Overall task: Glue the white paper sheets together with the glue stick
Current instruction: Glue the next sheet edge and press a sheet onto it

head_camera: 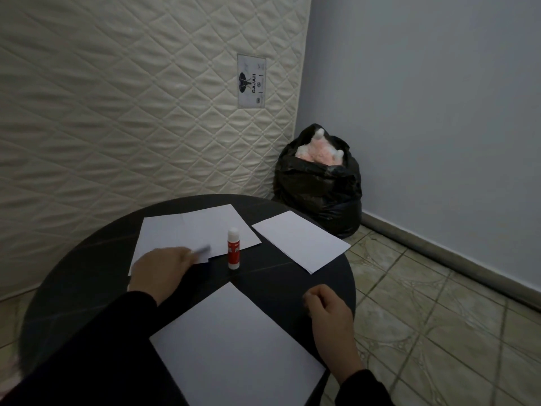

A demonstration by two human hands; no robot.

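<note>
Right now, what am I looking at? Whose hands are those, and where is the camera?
The camera sits on a person's head and looks down, so you see what they see. The two hands are theirs. The left hand reaches onto the far sheets, its fingers blurred, so I cannot tell if it grips. The right hand rests loosely curled by the near sheet and holds nothing. On the round black table also stand a glue stick, upright with its cap on, and another sheet to the right. Behind are a mattress and a black bag.
</note>
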